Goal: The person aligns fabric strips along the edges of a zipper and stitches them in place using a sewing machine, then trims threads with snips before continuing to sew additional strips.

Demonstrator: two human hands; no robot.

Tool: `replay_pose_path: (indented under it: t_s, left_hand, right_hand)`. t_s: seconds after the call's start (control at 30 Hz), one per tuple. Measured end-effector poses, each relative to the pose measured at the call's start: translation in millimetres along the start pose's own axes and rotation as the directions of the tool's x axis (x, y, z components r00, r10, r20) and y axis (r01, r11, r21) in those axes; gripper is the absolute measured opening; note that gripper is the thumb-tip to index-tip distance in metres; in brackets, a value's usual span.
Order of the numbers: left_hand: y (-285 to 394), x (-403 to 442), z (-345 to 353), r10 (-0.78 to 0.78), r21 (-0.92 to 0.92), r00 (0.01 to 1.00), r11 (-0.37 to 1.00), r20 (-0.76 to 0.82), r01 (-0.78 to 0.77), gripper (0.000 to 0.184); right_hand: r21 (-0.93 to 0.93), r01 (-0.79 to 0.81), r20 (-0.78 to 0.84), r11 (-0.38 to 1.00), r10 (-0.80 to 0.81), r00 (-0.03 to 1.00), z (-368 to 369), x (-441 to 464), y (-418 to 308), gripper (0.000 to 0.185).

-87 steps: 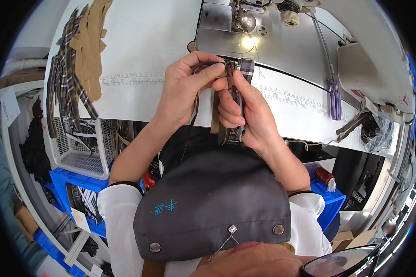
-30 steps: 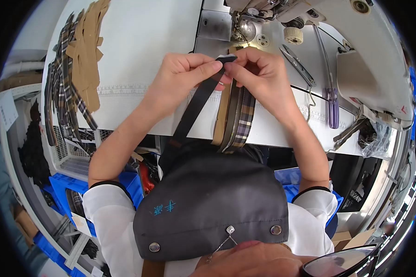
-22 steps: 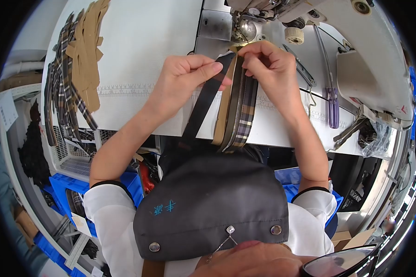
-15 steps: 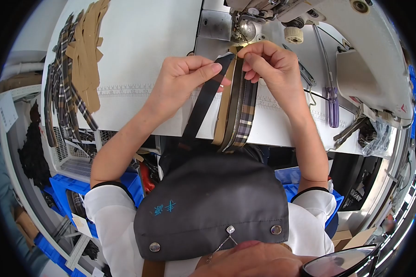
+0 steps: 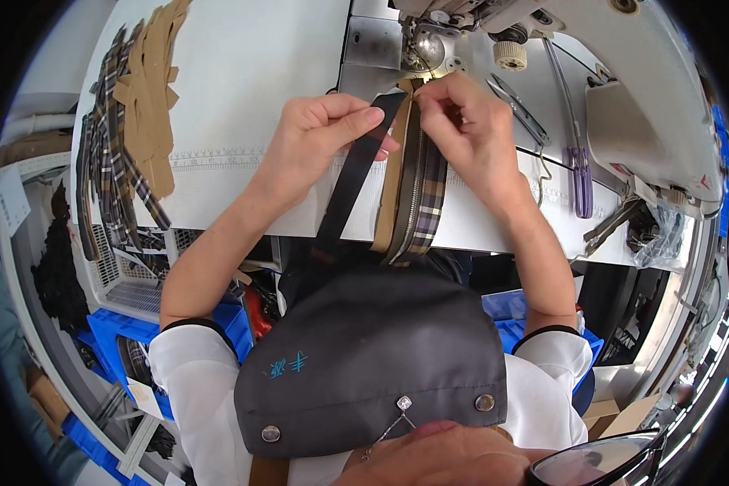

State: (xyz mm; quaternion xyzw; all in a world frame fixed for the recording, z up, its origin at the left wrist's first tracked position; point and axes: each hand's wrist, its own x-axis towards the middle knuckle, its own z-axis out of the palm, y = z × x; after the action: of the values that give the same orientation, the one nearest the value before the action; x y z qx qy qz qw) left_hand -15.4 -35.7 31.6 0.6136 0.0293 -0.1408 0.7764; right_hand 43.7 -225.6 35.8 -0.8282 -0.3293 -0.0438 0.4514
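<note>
My left hand point(image 5: 324, 134) pinches a black strap point(image 5: 352, 182) near its upper end, which shows a pale underside. The strap hangs down toward the apron. My right hand point(image 5: 470, 121) has thumb and forefinger together at the top end of a zipper strip point(image 5: 415, 190), which has a tan band point(image 5: 390, 198) on its left and a plaid band point(image 5: 431, 202) on its right. What the right fingertips grip is too small to make out. The strip lies over the table's front edge, its top near the sewing machine's plate point(image 5: 374, 42).
The sewing machine point(image 5: 664, 81) stands at the right. Near it lie thread snips point(image 5: 520, 109) and a purple-handled screwdriver point(image 5: 581, 182). Plaid strips point(image 5: 109, 162) and tan strips point(image 5: 147, 105) lie at the table's left. A white basket point(image 5: 130, 283) and blue crates point(image 5: 109, 324) stand below.
The snips have gone from my right hand to the machine bed. Both hands have moved apart, the black strap now in the left. Lately the right hand has shifted slightly left at the strip's top.
</note>
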Motion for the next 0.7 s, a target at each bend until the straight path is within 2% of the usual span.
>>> replay_pose_path:
  t_s: [0.1, 0.2, 0.27, 0.33, 0.4, 0.43, 0.47, 0.5, 0.57, 0.63, 0.67, 0.7]
  left_hand:
    - [0.8, -2.5, 0.2, -0.010, -0.002, 1.000, 1.000, -0.018, 0.010, 0.021]
    - [8.2, -3.9, -12.0, 0.016, 0.054, 0.992, 0.998, -0.124, -0.010, 0.022]
    - [22.3, 4.7, -49.5, 0.123, 0.127, 0.973, 0.987, -0.195, -0.099, 0.022]
    - [33.2, 20.9, -96.8, 0.138, 0.230, 0.958, 0.970, -0.251, -0.080, 0.024]
    - [37.1, 28.9, -103.1, 0.288, 0.476, 0.898, 0.873, -0.333, -0.104, 0.023]
    - [34.3, 30.2, -102.7, 0.495, 0.762, 0.832, 0.630, -0.250, -0.145, 0.025]
    - [27.8, 32.2, -100.1, 0.648, 0.945, 0.755, 0.299, -0.097, -0.135, 0.028]
    - [23.4, 34.8, -95.7, 0.727, 0.995, 0.679, -0.071, 0.104, -0.077, 0.032]
    - [19.2, 24.1, -60.3, 0.585, 0.918, 0.754, 0.043, 0.297, -0.395, 0.040]
    - [2.7, 11.6, -16.9, 0.428, 0.854, 0.741, -0.211, 0.518, -0.475, 0.046]
    - [-4.7, 8.2, -9.6, 0.402, 0.856, 0.757, -0.185, 0.515, -0.483, 0.047]
    - [-11.9, 5.7, -4.2, 0.377, 0.857, 0.773, -0.159, 0.511, -0.489, 0.049]
  right_hand:
    - [-0.032, -0.102, -0.181, 0.994, 0.094, 0.979, -7.5, 5.2, 16.1, 0.008]
    - [-0.383, -0.192, -0.165, 0.903, 0.137, 0.977, -36.4, 7.6, 21.5, 0.010]
    - [-0.438, -0.046, -0.113, 0.898, -0.004, 0.994, -39.1, -6.3, 20.9, 0.006]
    - [-0.428, 0.081, -0.047, 0.900, -0.112, 0.993, -38.9, -19.3, 17.9, 0.006]
    - [-0.406, 0.052, -0.021, 0.913, -0.066, 0.998, -38.9, -28.8, 17.8, 0.012]
    - [-0.385, 0.024, -0.016, 0.923, -0.032, 0.999, -38.3, -31.8, 17.4, 0.015]
    - [-0.363, -0.006, -0.009, 0.932, 0.002, 1.000, -37.7, -32.6, 17.3, 0.017]
    - [-0.386, 0.035, -0.003, 0.922, -0.040, 0.999, -36.5, -31.3, 17.2, 0.019]
    - [-0.433, 0.113, 0.013, 0.894, -0.119, 0.993, -34.1, -28.9, 17.4, 0.025]
    - [-0.566, 0.230, 0.113, 0.792, -0.202, 0.973, -32.2, -26.1, 24.9, 0.028]
    - [-0.622, 0.288, 0.166, 0.728, -0.237, 0.957, -31.9, -23.5, 29.2, 0.030]
    - [-0.706, 0.255, 0.146, 0.661, -0.217, 0.965, -36.1, -21.4, 32.7, 0.031]
